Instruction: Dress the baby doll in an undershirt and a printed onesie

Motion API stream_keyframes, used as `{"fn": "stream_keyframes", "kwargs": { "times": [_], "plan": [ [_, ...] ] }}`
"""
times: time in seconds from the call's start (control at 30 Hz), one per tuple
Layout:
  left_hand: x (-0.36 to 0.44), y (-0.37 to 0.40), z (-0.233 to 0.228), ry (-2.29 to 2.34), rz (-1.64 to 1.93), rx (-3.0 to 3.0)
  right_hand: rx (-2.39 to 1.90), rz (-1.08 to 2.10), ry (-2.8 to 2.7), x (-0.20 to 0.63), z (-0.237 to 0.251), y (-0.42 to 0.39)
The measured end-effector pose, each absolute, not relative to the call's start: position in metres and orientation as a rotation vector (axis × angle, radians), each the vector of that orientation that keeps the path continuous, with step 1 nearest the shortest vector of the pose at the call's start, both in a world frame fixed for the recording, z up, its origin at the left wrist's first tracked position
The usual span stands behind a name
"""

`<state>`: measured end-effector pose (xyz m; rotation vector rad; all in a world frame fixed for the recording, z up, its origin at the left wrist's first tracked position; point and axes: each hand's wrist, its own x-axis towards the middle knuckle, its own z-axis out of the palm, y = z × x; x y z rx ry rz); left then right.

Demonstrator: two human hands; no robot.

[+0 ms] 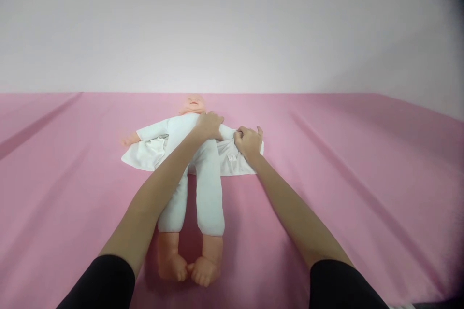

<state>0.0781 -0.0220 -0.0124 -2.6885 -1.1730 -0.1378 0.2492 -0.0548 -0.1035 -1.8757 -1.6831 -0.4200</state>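
The pink sheet (pixel 344 174) lay bare to the right of the doll (pixel 203 178), open from the near edge back to the pale wall (pixel 232 29); the left side was just as open, past the doll's outstretched arm; the wall closed off the far side, just behind the doll's head; the doll lay lengthwise down the middle, feet toward the viewer, its spread cloth (pixel 145 154) taking room on both flanks; the left hand (pixel 209 125) and right hand (pixel 248 142) with their forearms crossed the near middle, blocking passage over the torso.
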Motion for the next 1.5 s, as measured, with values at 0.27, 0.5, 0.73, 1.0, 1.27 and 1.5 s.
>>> {"fn": "stream_keyframes", "kwargs": {
  "times": [0.27, 0.5, 0.73, 1.0, 1.27, 1.5],
  "plan": [
    [0.066, -0.026, -0.004, -1.257, -0.233, -2.678, -1.649, -0.262, -1.767, 0.281, -0.111, -0.048],
    [0.062, -0.025, -0.001, -1.295, -0.266, -2.719, -1.615, -0.357, -1.796, 0.291, -0.115, -0.049],
    [0.055, -0.029, 0.004, -1.335, -0.306, -2.716, -1.641, -0.431, -1.773, 0.292, -0.117, -0.051],
    [0.041, -0.023, 0.003, -1.366, -0.365, -2.693, -1.640, -0.296, -1.911, 0.288, -0.114, -0.054],
    [0.037, -0.023, 0.007, -1.430, -0.463, -2.746, -1.577, -0.209, -1.945, 0.292, -0.115, -0.056],
    [0.024, -0.019, 0.009, -1.527, -0.749, -2.900, -1.575, -0.146, -1.923, 0.297, -0.117, -0.051]
  ]
}}
